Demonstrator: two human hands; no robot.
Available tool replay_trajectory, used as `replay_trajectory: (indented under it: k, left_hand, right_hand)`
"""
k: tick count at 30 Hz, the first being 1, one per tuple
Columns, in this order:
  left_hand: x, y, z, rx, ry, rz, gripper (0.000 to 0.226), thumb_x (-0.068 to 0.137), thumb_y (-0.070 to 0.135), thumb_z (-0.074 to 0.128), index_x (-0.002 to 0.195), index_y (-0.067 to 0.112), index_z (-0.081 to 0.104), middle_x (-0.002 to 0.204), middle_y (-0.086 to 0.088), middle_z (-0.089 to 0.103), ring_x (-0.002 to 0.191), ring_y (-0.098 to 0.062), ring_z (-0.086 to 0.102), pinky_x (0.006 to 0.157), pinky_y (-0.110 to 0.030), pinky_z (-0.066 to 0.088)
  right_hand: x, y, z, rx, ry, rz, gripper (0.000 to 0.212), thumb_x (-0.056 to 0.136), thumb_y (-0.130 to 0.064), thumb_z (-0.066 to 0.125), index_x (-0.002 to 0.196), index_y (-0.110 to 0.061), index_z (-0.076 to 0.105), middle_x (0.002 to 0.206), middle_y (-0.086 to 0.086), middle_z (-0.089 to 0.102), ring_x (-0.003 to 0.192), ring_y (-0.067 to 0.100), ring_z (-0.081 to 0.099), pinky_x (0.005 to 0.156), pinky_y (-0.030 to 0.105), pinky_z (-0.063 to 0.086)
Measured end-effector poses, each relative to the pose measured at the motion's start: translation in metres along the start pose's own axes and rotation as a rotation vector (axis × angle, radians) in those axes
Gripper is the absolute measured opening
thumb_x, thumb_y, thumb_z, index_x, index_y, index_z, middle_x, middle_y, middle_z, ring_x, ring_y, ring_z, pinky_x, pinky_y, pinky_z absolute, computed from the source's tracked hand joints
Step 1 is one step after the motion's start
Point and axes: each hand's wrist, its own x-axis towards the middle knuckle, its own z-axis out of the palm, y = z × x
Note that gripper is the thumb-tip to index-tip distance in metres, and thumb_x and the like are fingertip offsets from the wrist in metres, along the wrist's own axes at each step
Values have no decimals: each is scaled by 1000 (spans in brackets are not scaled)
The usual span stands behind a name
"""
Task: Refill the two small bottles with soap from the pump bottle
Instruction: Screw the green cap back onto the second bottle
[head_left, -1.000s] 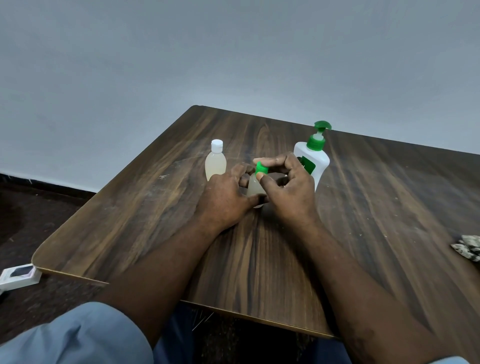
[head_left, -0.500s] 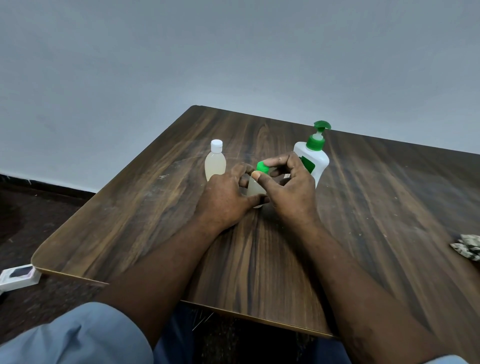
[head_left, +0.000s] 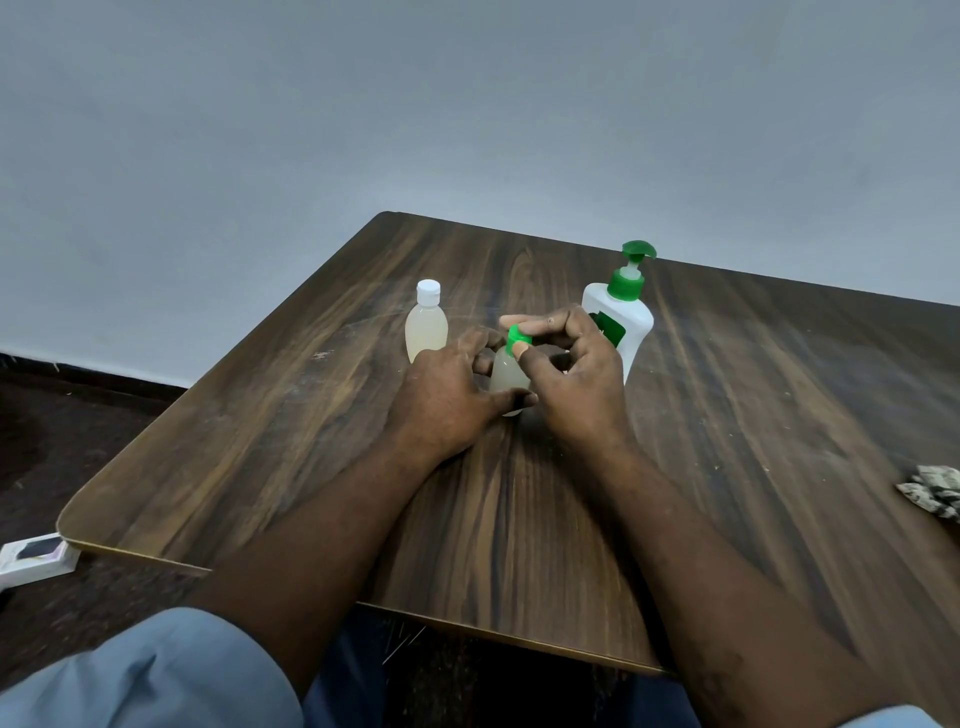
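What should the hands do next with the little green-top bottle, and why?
Probably twist the green cap off. The right hand pinches the cap between thumb and fingertip, the left hand grips the small bottle standing on the table, and the cap sits on its neck, so no soap from the pump bottle can get in yet.

A small green-capped bottle (head_left: 506, 371) of pale liquid stands upright in the middle. A small white-capped bottle (head_left: 426, 327), also pale and upright, stands left of it. A white pump bottle (head_left: 636, 325) with a green pump stands to the right.
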Motion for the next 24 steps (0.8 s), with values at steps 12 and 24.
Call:
replay_trajectory:
  k: [12,24]
  left_hand:
    - [0,0,0,17,8,3,61,69,59,82,120,37,57,94,16,70,91,-2,63,67,-19,42]
    - [1,-1,1,57,-31,39,80,62,79,59,131,37,59,106,11,73,97,-7,66,80,-38,56]
  right_hand:
    - [-2,-2,0,-10,8,0,18,89,-9,77,95,-22,68,112,-14,78,94,13,72,83,48,62]
    - [1,1,-2,50,-44,19,15,93,-7,75,103,-15,67,112,-8,80,103,6,74,92,36,62]
